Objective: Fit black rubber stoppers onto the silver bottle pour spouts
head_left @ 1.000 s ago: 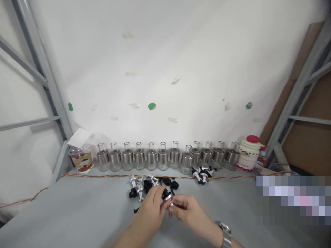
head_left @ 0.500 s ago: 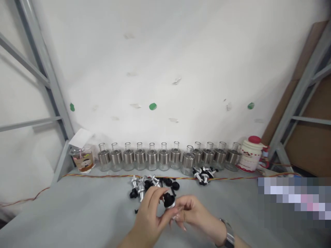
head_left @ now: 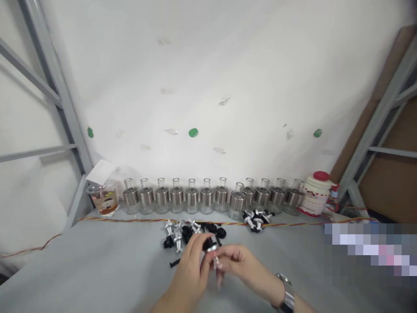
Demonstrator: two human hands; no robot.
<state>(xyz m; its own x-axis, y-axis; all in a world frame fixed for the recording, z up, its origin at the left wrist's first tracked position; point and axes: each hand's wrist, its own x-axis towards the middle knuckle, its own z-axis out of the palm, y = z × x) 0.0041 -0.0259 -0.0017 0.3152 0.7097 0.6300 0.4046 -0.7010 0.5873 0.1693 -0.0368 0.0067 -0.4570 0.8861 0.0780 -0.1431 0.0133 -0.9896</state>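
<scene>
My left hand [head_left: 192, 265] is closed round the black and silver pour spout [head_left: 210, 246], gripping it by its wider part. From the other side, the fingers of my right hand [head_left: 236, 263] pinch the spout's narrow silver end, partly hidden by the fingertips. Just beyond my left hand lies a pile of silver and black pour spouts [head_left: 177, 234]. Round black caps [head_left: 221, 233] lie at that pile's right side. A small black strip [head_left: 175, 263] rests on the table left of my left hand.
Several glass bottles with steel sleeves [head_left: 191, 196] stand in a row along the wall. A second spout pile [head_left: 257, 219] sits before them. A twisted red-yellow wire [head_left: 130, 221] crosses the grey table [head_left: 81, 269]. A plastic cup [head_left: 106, 201] stands left, a red-lidded jar [head_left: 315, 195] right.
The spout in my hands has moved slightly up and turned, so its narrow silver end shows more. My left hand has shifted a little, uncovering more of the black strip.
</scene>
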